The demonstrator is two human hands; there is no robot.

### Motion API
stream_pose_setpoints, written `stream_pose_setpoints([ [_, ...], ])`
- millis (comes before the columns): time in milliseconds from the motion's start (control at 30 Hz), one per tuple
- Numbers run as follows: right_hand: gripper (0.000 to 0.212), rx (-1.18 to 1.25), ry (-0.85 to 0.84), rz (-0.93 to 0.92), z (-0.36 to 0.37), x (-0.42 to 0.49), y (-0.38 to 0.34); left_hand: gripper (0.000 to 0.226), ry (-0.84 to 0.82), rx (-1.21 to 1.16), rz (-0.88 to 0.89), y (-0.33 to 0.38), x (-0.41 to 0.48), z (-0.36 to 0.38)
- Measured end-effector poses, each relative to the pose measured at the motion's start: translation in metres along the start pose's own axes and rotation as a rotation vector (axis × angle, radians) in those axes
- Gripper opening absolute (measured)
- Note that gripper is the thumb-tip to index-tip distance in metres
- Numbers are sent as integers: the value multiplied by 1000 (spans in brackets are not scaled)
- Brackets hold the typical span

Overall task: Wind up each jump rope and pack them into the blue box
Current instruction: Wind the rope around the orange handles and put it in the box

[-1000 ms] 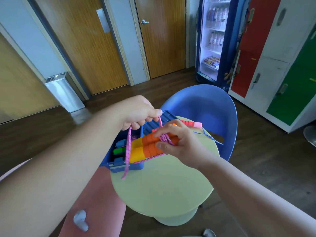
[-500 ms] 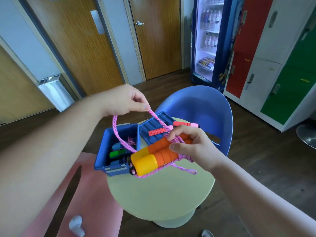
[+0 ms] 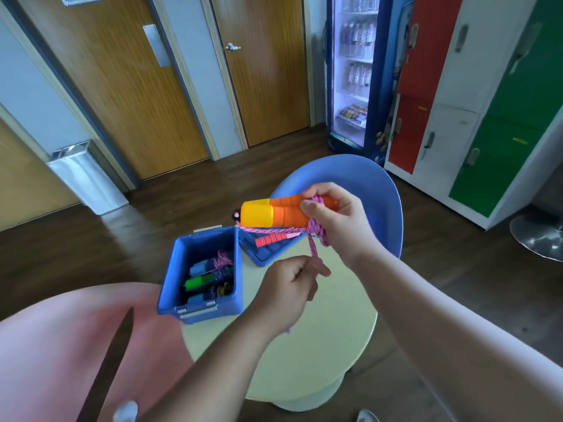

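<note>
A: What is to the left of the open blue plastic box [image 3: 171,281]?
B: A rounded pink chair [image 3: 61,345] is left of the box and nearer to the camera. A slanted metal bin [image 3: 85,178] stands far behind the box, against the wall.
A: And the box itself?
B: It sits at the left edge of the pale green round table [image 3: 329,330]. Inside it lie wound jump ropes [image 3: 201,281] with blue and green handles. How many, I cannot tell.
A: What is just right of the box?
B: The ribbed blue lid [image 3: 268,257] lies flat beside the far right corner of the box. A red segmented handle [image 3: 271,239] rests on it.
A: Where are the hands?
B: The left hand [image 3: 286,287] is right of the box, above the table. Its fingers are curled and it pinches one strand of the pink braided rope [image 3: 313,254], which runs tight upward. The right hand [image 3: 338,220] is higher, right of the box and beyond it. It grasps the two orange-and-yellow handles [image 3: 274,213] together, yellow ends pointing left, with turns of the pink rope around them.
A: Further right?
B: A blue plastic chair [image 3: 380,190] stands behind the table. A lit drinks fridge [image 3: 353,71] and the red, white and green lockers [image 3: 487,86] are well apart from the box.
</note>
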State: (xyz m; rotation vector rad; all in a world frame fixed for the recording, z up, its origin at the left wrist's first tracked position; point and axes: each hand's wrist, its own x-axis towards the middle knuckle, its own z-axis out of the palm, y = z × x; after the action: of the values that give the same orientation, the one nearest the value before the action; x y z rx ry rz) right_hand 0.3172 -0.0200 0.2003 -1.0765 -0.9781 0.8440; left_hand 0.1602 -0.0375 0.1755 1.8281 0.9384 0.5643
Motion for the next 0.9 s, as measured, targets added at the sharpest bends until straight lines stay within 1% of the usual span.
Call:
stream_pose_setpoints([
  [67,12,-130,42,-37,3,-3,18,28,22,-64,-47,5,-1,-6],
  [133,14,-223,46,-33,3,-6,29,26,5,-145,-50,19,-2,-22],
  [233,11,-185,0,31,3,-13,33,28,63,-191,-88,42,3,-56],
  [300,11,-187,-46,24,6,-19,28,28,128,-198,-124,55,10,-78],
  [367,15,-207,-92,-20,11,-26,22,28,165,-124,-126,64,16,-95],
  [467,19,-165,-165,-69,19,-36,8,24,197,96,-111,72,26,-113],
  [567,21,-126,-214,-107,22,-42,-3,27,232,293,-100,79,32,-119],
  [667,31,-230,-334,-167,22,-41,-4,28,210,377,-104,84,32,-119],
  [733,34,-345,-430,-166,24,-39,-1,28,183,425,-105,86,30,-116],
  [800,30,-414,-439,-165,26,-37,3,29,174,474,-108,87,29,-114],
  [867,26,-413,-397,-196,27,-37,6,30,176,486,-106,87,29,-114],
  [900,27,-400,-377,-192,27,-38,7,29,175,493,-97,87,29,-115],
])
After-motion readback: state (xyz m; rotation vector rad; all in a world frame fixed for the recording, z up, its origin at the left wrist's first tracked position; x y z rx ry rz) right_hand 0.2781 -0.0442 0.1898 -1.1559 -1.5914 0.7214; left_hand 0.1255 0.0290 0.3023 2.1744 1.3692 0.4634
